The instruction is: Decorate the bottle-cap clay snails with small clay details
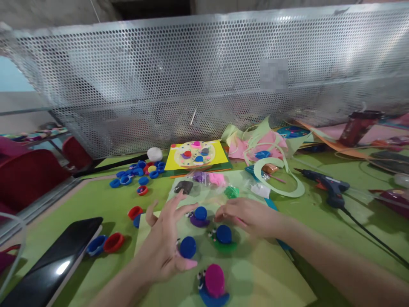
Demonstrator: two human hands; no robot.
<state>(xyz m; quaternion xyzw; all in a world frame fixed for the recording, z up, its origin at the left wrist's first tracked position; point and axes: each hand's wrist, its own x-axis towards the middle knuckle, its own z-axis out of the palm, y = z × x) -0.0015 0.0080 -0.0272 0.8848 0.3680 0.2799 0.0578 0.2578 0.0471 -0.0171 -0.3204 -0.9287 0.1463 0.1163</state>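
My left hand [164, 241] has its fingers spread over pale green paper [265, 273]. It partly covers a snail figure with a blue bottle cap [188, 247] for a shell and a pink clay end by my thumb. My right hand [247, 216] reaches in from the right with fingers bent together; something pinkish shows under it, too hidden to name. Between the hands are a purple-bodied snail with a blue cap [200, 213] and a green-bodied one with a blue cap [224, 234]. Nearest me is a snail with a magenta cap [215, 280] and blue body.
Clay packets [217, 179] lie beyond the hands. Blue and red bottle caps [137, 170], a phone [57, 260] and a decorated yellow card [220, 151] are around. A glue gun [332, 187] with cord, a paper ring [295, 187] and a cup [358, 128] are right. Perforated metal [204, 76] stands behind.
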